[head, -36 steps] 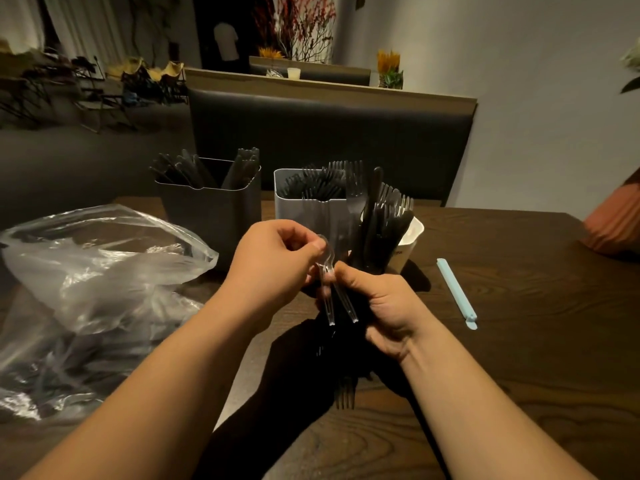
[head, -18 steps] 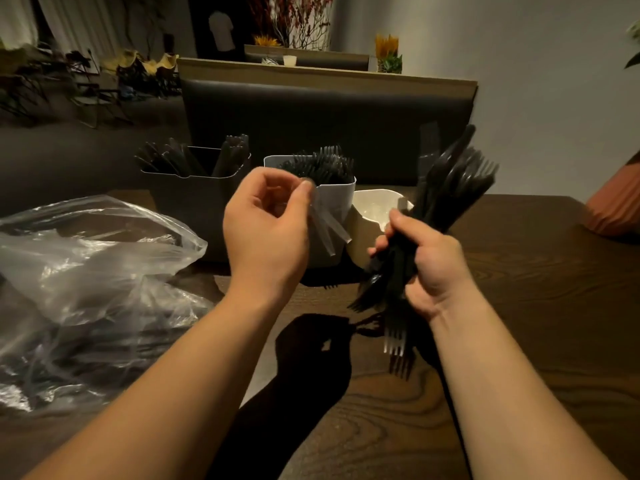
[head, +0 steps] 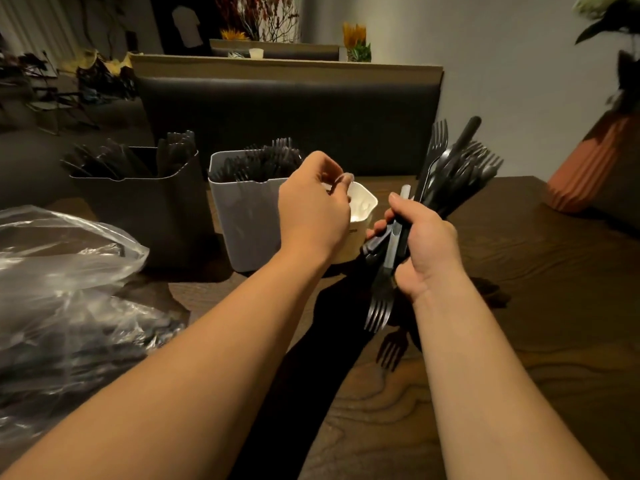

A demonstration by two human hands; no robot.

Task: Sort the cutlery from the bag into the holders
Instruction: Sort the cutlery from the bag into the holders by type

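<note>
The dark wooden bench (head: 519, 306), wavy in grain, shows open wood from the right hand (head: 426, 244) out to a ribbed orange vase (head: 585, 168) at the far right edge; the left side is crowded by a crumpled clear plastic bag (head: 62, 289) with dark cutlery inside, which runs off the left edge of view. Three holders stand in a row toward the far edge: a boxy dark holder (head: 138, 209) with black pieces leaning in it; just beside it a grey holder (head: 242, 220) packed with black forks, tines up; then a small white holder (head: 363, 206), partly hidden. The left hand (head: 313, 209) hovers over the white holder's rim; its grip pinches a small clear piece (head: 346, 176), too blurred to name. The right hand, near that holder, has its grip wrapped round a bundle of black plastic cutlery (head: 453, 171); the bundle's long axis tilts up and away to the right, most tines pointing that way; one fork (head: 379, 313) hangs tines down below the fist, above the bench.
</note>
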